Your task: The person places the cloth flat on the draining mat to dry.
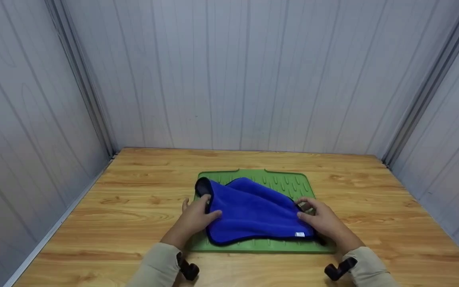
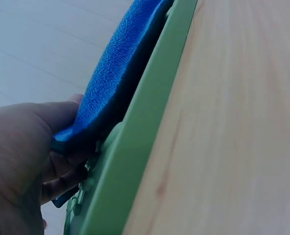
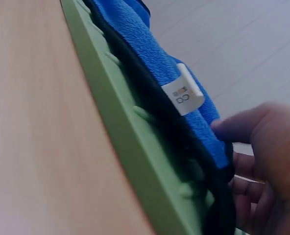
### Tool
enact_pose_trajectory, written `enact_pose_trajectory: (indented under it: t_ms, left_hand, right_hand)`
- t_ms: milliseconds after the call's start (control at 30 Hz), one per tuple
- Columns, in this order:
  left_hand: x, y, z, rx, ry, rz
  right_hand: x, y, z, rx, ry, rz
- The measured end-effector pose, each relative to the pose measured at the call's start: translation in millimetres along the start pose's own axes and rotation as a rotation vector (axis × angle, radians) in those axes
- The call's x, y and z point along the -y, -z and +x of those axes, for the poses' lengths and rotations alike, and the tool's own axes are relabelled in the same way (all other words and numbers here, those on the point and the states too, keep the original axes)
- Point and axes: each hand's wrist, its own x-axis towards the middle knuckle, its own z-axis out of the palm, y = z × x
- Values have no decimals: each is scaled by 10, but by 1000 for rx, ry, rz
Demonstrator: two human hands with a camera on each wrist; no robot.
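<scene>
A blue towel (image 1: 253, 211) with black edging lies rumpled and partly folded over a green ridged mat (image 1: 293, 183). My left hand (image 1: 195, 220) grips the towel's left edge, thumb on top and fingers beneath; its far left corner curls up, showing a dark underside. At the right edge, my right hand (image 1: 323, 220) pinches the towel between thumb and fingers. The right wrist view shows a white label (image 3: 183, 90) sewn near that edge. In the left wrist view the towel's edge (image 2: 103, 90) stands slightly raised above the mat's rim (image 2: 145, 112).
The mat rests on a wood-grain table (image 1: 142, 191), near its front. Pale panel walls (image 1: 229, 79) enclose the table at the back and both sides. A black wrist mount (image 1: 187, 269) sits at each cuff.
</scene>
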Motion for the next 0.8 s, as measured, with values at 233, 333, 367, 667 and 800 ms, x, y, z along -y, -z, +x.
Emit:
enact_pose_trajectory:
  t_ms: [233, 333, 367, 667, 800]
  left_hand:
    - [-129, -64, 219, -130, 140, -93]
    - [-156, -105, 303, -188, 162, -121]
    - [-160, -115, 321, -207, 166, -127]
    - [-108, -149, 365, -325, 151, -389]
    - [-86, -151, 368, -331, 156, -537]
  right_hand:
    - [186, -33, 395, 70, -112, 183]
    - [254, -106, 543, 94, -138, 221]
    - [272, -133, 583, 90, -128, 213]
    - [207, -189, 655, -165, -108, 364]
    - [104, -88, 562, -241, -137, 457]
